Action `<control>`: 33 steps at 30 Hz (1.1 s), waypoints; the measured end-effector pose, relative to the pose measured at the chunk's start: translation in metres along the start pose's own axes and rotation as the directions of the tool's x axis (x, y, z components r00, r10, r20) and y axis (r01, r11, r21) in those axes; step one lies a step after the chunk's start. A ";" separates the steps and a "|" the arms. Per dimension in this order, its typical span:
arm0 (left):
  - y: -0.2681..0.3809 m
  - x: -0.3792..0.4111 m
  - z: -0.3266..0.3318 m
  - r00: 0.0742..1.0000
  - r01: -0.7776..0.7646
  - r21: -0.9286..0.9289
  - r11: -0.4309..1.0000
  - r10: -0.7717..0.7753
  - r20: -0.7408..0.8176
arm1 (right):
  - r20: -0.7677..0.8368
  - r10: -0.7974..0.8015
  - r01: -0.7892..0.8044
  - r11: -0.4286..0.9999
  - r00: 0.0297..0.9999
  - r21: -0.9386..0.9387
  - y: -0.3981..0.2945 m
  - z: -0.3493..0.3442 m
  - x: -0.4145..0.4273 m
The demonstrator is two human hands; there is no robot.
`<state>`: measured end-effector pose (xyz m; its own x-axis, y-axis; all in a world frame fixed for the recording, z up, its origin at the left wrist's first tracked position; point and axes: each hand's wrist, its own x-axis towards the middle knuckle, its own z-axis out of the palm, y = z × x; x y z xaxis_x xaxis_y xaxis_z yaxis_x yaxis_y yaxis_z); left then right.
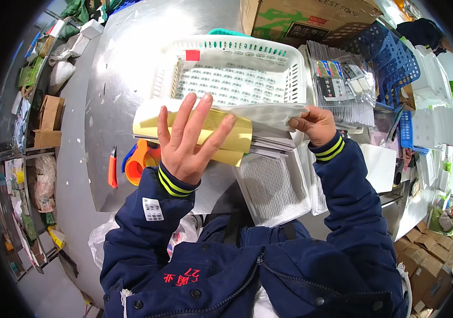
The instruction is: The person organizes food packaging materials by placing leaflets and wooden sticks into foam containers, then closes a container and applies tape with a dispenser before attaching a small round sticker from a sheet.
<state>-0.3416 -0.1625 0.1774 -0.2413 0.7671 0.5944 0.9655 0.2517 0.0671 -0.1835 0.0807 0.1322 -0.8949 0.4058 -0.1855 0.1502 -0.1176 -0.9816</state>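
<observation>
My left hand [188, 141] lies palm down with its fingers spread over a yellow sheet of paper [241, 137]. Whether it presses on the sheet is hard to tell. Between thumb and fingers, my right hand [317, 125] pinches the right end of a pale, translucent sheet [264, 112]. Beneath the yellow paper, the edges of several grey-white sheets [272, 140] show. Just beyond my hands, a white plastic basket [297, 73] holds a sheet of small printed labels [226, 81]. A red square [193, 55] sits at its upper left.
An orange utility knife [113, 169] and orange tape rolls [135, 167] lie left on the metal table [107, 79]. Plastic packets [333, 85], a blue basket [399, 67] and a cardboard box [274, 20] stand beyond. A white tray [276, 189] juts towards me. A person [419, 33] is far right.
</observation>
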 end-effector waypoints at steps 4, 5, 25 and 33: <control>-0.001 0.000 0.002 0.998 0.003 0.036 0.999 -0.005 0.061 | 0.022 -0.007 0.005 0.996 1.000 0.087 0.007 -0.001 0.002; -0.002 0.000 0.003 0.997 0.002 0.028 1.000 -0.004 0.071 | 0.034 -0.024 0.022 0.997 0.999 0.071 0.010 -0.002 0.003; -0.003 0.005 0.004 0.996 -0.058 -0.033 0.998 0.060 0.064 | 0.118 -0.036 0.052 0.990 0.992 -0.133 -0.022 0.003 -0.008; -0.006 0.008 0.004 0.994 -0.091 -0.103 0.991 0.097 0.054 | 0.182 -0.187 0.244 0.893 0.965 -0.377 -0.020 0.008 -0.006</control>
<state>-0.3495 -0.1557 0.1786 -0.1519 0.8188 0.5536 0.9883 0.1192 0.0949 -0.1850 0.0732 0.1529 -0.9684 0.2491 0.0126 0.0742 0.3360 -0.9389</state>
